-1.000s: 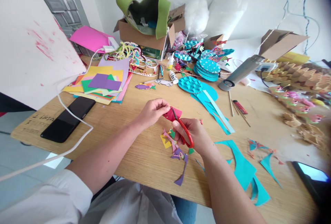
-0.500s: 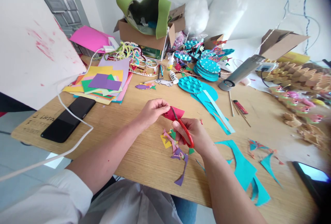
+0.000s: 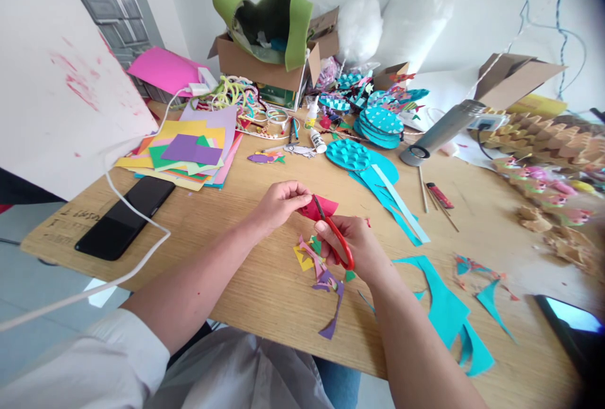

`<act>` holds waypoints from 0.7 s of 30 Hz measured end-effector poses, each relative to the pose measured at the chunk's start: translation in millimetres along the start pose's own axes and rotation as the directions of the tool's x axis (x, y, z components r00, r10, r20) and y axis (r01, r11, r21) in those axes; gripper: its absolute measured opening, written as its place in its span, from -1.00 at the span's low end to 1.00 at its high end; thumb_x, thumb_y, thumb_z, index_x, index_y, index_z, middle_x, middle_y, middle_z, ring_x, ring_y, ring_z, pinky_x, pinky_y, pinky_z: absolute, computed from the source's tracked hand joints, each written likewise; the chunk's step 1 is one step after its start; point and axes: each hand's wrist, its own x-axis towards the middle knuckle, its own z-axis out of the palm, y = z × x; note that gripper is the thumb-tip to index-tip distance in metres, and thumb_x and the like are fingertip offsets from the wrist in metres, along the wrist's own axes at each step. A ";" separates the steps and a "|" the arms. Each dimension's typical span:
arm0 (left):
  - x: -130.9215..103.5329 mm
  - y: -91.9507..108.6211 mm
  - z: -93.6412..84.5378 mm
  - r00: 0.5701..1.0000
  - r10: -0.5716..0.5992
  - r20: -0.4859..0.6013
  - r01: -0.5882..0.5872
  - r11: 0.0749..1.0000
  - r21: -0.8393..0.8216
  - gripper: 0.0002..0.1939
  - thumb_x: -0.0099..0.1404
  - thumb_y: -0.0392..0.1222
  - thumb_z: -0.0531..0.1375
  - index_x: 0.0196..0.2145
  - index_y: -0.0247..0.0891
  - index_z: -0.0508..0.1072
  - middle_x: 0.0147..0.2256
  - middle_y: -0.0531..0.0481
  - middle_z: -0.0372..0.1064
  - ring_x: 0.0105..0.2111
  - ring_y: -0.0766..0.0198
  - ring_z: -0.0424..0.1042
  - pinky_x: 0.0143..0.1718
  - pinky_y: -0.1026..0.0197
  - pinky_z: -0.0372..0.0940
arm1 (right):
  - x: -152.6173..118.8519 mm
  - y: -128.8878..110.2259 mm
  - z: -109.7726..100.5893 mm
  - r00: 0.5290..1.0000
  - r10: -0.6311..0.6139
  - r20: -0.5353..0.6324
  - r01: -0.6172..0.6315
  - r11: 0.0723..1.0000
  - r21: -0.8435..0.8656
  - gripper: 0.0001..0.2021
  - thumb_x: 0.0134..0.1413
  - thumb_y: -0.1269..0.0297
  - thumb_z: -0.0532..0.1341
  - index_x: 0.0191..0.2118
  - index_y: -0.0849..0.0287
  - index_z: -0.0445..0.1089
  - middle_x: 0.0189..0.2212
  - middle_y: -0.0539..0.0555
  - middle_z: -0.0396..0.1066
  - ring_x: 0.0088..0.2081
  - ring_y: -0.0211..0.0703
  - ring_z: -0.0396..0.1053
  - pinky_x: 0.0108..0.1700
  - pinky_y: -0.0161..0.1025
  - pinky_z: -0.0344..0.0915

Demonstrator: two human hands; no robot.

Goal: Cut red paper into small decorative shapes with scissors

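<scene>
Between finger and thumb, my left hand (image 3: 286, 202) pinches the left end of a small piece of red paper (image 3: 328, 205). My right hand (image 3: 352, 242) grips the red handles of a pair of scissors (image 3: 341, 246), and the blades lie across the red paper close to my left fingertips. Under my right hand, cut paper scraps in purple (image 3: 334, 302), pink and green lie on the table, with a yellow scrap (image 3: 303, 258) beside them. A purple paper fish (image 3: 265, 157) rests farther back, near two small white glue bottles (image 3: 317, 141).
Stacked coloured paper (image 3: 189, 157) and a black phone (image 3: 125, 217) with a white cable lie to the left. Blue paper offcuts (image 3: 447, 308) spread out at the right. Farther back are a metal flask (image 3: 442, 132), a cardboard box (image 3: 265, 72) and decorated blue discs (image 3: 378, 126).
The red paper and my left fingertips have shifted very slightly to the right. Everything else looks the same.
</scene>
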 end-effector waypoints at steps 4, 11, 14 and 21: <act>-0.2 0.5 0.0 1.000 -0.004 0.002 0.004 1.000 0.003 -0.84 0.08 -0.19 0.25 -0.47 -0.36 0.40 -0.53 0.06 0.34 -0.50 0.42 0.28 -0.37 0.29 0.17 | -0.2 -1.1 0.2 1.000 0.012 -0.002 -0.012 1.000 -0.003 -0.49 -0.10 -0.24 0.26 -0.52 0.21 0.32 -0.74 0.00 0.36 -0.74 -0.27 0.31 -0.73 -0.42 0.10; 0.3 -1.4 -0.9 1.000 0.001 0.013 -0.001 1.000 0.015 -0.83 0.09 -0.17 0.25 -0.46 -0.35 0.40 -0.51 0.04 0.35 -0.49 0.40 0.29 -0.36 0.27 0.18 | -0.5 -0.3 0.0 1.000 -0.015 0.002 0.015 1.000 -0.003 -0.49 -0.08 -0.24 0.24 -0.53 0.21 0.32 -0.72 0.01 0.38 -0.72 -0.27 0.33 -0.71 -0.40 0.14; 0.9 -2.8 -1.4 1.000 0.000 0.016 0.000 1.000 0.017 -0.83 0.09 -0.17 0.25 -0.45 -0.35 0.40 -0.50 0.03 0.36 -0.48 0.39 0.31 -0.35 0.26 0.19 | -0.8 -0.9 0.0 1.000 -0.019 0.008 0.019 1.000 0.000 -0.49 -0.07 -0.24 0.24 -0.53 0.21 0.32 -0.72 0.01 0.38 -0.72 -0.28 0.32 -0.72 -0.41 0.13; 0.5 -2.3 -0.7 1.000 0.002 0.014 -0.002 1.000 0.013 -0.83 0.09 -0.17 0.25 -0.46 -0.35 0.40 -0.51 0.04 0.35 -0.49 0.40 0.30 -0.36 0.27 0.19 | -0.9 0.7 0.7 1.000 -0.019 0.010 0.019 1.000 -0.002 -0.48 -0.06 -0.25 0.22 -0.52 0.20 0.33 -0.71 0.02 0.39 -0.72 -0.27 0.32 -0.71 -0.39 0.12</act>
